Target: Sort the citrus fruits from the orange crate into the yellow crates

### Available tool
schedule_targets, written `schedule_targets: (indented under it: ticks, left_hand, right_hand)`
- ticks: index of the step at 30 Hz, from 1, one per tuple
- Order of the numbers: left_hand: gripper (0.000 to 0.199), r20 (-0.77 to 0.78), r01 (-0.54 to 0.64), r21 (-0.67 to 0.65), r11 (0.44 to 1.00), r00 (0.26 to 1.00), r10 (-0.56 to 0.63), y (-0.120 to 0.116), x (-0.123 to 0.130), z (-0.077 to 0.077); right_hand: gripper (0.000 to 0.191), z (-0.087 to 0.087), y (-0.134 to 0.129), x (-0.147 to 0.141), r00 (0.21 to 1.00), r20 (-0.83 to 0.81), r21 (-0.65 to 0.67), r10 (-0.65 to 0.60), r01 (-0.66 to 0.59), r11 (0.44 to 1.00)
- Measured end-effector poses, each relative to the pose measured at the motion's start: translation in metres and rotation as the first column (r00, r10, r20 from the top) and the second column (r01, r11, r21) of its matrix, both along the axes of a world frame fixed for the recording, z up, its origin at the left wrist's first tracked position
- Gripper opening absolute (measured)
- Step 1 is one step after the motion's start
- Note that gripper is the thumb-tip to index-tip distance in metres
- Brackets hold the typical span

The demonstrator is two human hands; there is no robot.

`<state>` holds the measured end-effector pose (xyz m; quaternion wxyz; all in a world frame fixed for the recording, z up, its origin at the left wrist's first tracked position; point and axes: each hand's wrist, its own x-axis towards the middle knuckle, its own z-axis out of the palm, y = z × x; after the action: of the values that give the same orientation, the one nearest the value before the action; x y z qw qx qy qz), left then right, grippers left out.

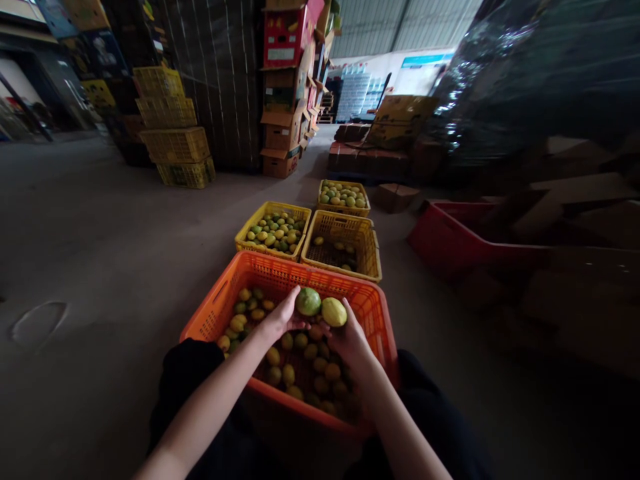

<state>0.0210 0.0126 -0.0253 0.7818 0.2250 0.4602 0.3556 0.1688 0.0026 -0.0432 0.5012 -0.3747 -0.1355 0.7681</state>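
A greenish lemon [309, 302] rests in my left hand [285, 316], its fingers curled under the fruit. Beside it, my right hand [347, 337] grips a yellow lemon [334, 312]. The two fruits are side by side, nearly touching. Both hands are above an orange plastic crate [387, 333] standing between my knees. Many yellow and green lemons [287, 375] lie loose on its bottom, partly hidden by my forearms.
Just past the orange crate stand a yellow crate full of lemons [273, 235], a yellow crate with a few lemons [373, 257] and another full crate [343, 197]. A red bin [450, 237] with cardboard is at right. Stacked yellow crates [177, 147] and cartons [281, 133] rise behind.
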Motion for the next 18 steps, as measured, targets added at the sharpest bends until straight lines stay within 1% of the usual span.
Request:
schedule_targets:
  ticks: [3, 5, 7, 10, 12, 16, 18]
  left_hand:
    - [0.058, -0.054, -0.005, 0.015, 1.0, 0.999, 0.006, -0.002, 0.002, 0.006]
    - [0.052, -0.031, -0.042, 0.027, 0.999, 0.999, 0.043, -0.004, 0.003, 0.009]
    - [0.046, -0.001, -0.084, 0.045, 0.995, 0.996, 0.084, -0.004, 0.003, 0.01]
    - [0.041, 0.036, -0.132, 0.075, 0.988, 0.991, 0.129, -0.004, 0.001, 0.009]
    - [0.039, 0.056, -0.157, 0.117, 0.981, 0.987, 0.151, -0.005, -0.003, 0.009]
    - [0.034, 0.131, -0.221, 0.203, 0.954, 0.972, 0.197, -0.008, -0.012, 0.01]
    - [0.03, 0.173, -0.261, 0.213, 0.942, 0.959, 0.226, -0.011, -0.016, 0.01]
  right_hand:
    - [0.03, 0.001, 0.002, 0.001, 1.0, -0.017, -0.01, -0.015, 0.015, 1.0]
    - [0.027, 0.002, 0.002, 0.001, 0.999, -0.034, 0.02, -0.02, 0.021, 1.0]
    - [0.026, 0.003, 0.0, 0.0, 1.0, -0.005, 0.054, -0.022, 0.022, 0.998]
    - [0.029, 0.007, -0.006, -0.001, 0.982, 0.183, 0.165, -0.04, 0.009, 0.986]
    - [0.036, 0.011, -0.012, -0.001, 0.955, 0.294, 0.243, -0.043, -0.031, 0.969]
    - [0.057, 0.017, -0.021, -0.003, 0.902, 0.429, 0.348, -0.039, -0.126, 0.929]
    - [0.061, 0.017, -0.021, -0.005, 0.864, 0.499, 0.387, -0.07, -0.15, 0.91]
